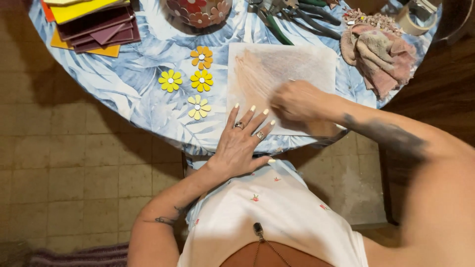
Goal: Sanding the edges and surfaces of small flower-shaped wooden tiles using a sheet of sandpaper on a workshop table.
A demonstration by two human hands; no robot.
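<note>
My left hand (242, 141) lies flat with fingers spread on the near edge of a pale sheet of paper (277, 69), pinning it to the round table (128, 84) with a blue leaf-print cloth. My right hand (297, 101) is blurred and closed over the sheet's lower right part. A thin light tip sticks out above its knuckles; I cannot make out what it is. Brownish streaks cover the sheet. Several yellow and orange flower-shaped pieces (200, 80) lie just left of the sheet.
A stack of coloured flat sheets (94, 24) sits at the far left. A flower-patterned round vessel (198, 11) stands at the back, with pliers (277, 22), a pink rag (381, 57) and a tape roll (415, 20) to the right. Tiled floor surrounds the table.
</note>
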